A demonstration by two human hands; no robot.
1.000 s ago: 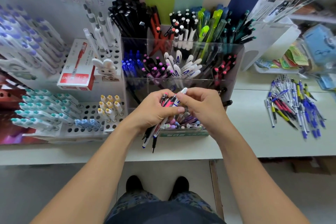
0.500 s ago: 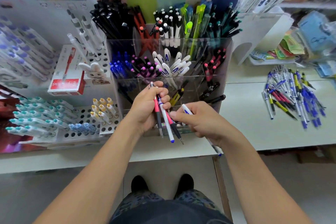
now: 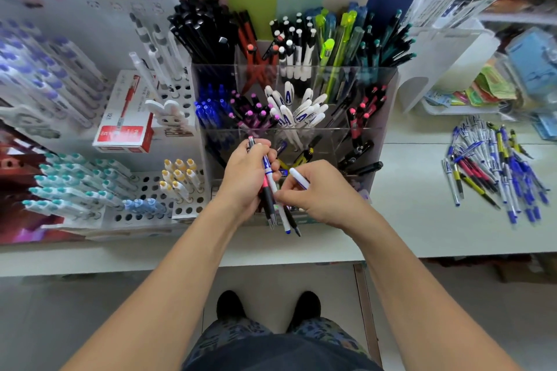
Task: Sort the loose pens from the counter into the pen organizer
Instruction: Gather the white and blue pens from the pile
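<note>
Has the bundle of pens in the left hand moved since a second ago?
Yes. The pen bundle in the left hand has risen against the clear organizer, nearer its middle row.

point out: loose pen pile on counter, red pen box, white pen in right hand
loose pen pile point(image 3: 494, 166): head view, middle of the heap.
red pen box point(image 3: 123, 135): head view, red front face.
white pen point(image 3: 299, 178): head view, white end above the right hand point(image 3: 325, 196).

Blue-and-white, red and black pens point(image 3: 272, 190) are showing in the frame's centre before a clear pen organizer point(image 3: 388, 99) brimming with black, blue, pink, white and lime barrels, while blue, white, yellow and red loose pens point(image 3: 494, 166) are lying at right.
</note>
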